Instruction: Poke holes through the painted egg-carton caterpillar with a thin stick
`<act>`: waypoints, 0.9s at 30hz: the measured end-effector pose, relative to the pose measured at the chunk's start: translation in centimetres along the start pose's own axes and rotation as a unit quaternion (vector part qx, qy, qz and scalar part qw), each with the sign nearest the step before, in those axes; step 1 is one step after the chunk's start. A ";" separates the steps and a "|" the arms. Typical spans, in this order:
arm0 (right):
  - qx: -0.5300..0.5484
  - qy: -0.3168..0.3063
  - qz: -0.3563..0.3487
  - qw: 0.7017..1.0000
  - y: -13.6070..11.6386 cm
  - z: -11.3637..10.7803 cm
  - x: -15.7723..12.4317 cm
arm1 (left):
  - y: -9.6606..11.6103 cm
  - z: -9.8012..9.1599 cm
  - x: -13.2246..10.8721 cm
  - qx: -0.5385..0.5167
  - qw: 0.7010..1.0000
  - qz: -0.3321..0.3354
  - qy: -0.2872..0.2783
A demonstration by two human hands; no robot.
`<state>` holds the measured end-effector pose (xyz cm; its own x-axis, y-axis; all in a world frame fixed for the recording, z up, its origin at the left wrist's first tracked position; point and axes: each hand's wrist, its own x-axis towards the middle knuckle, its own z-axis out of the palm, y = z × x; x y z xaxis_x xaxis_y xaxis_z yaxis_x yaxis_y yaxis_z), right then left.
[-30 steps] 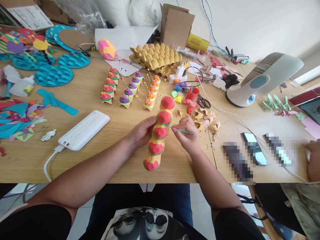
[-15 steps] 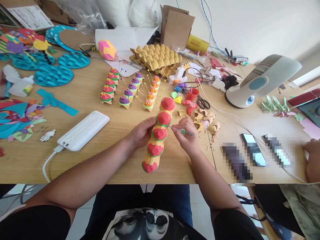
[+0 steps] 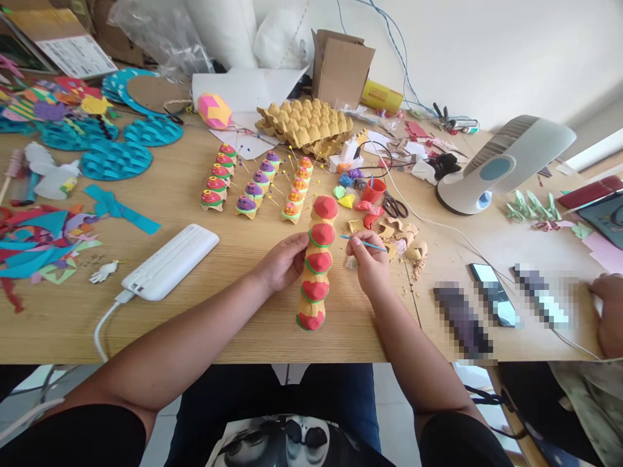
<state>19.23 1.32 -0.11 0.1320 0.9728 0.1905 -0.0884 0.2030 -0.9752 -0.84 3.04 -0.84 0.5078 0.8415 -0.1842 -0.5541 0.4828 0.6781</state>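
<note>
My left hand (image 3: 286,261) grips the left side of an egg-carton strip (image 3: 318,262), its cups capped in red with thin green edging. Part of the fingers is behind the strip. In my right hand (image 3: 372,264), pinched between thumb and fingers, is a thin blue modelling tool (image 3: 346,237). Its tip points toward the strip but stays a little apart from it. Beyond the strip stand three finished-looking carton strips: a red one (image 3: 217,178), a purple one (image 3: 254,187) and an orange one (image 3: 297,191), with ball-headed pins sticking out of the purple and orange ones.
Torn carton scraps (image 3: 413,250), scissors (image 3: 395,206) and a red cup (image 3: 373,191) lie right of the strip. A white power bank (image 3: 170,263) is at left. Egg trays (image 3: 306,123) stand behind, a fan (image 3: 496,168) at right. Another person's hand (image 3: 608,305) rests at the right edge.
My right hand has drawn the blue tool back to the right, off the strip's edge. The strip has turned to stand straighter in view, still in my left hand.
</note>
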 end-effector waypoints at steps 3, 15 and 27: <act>0.019 -0.017 0.023 0.999 0.2 -0.2 0.2 | -0.1 0.1 0.1 0.002 1.000 0.000 0.003; -0.022 -0.086 0.033 0.995 0.0 -0.7 0.2 | -0.4 0.5 0.3 0.002 1.000 -0.002 -0.022; -0.021 -0.129 0.071 0.989 0.6 -0.9 0.0 | -1.1 0.6 0.4 0.009 0.998 -0.004 -0.059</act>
<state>20.04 1.32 -0.78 -0.1347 0.9886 0.0679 -0.0452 0.0623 -0.9970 0.39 2.73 -1.21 0.5871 0.8025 -0.1063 -0.5381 0.4850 0.6893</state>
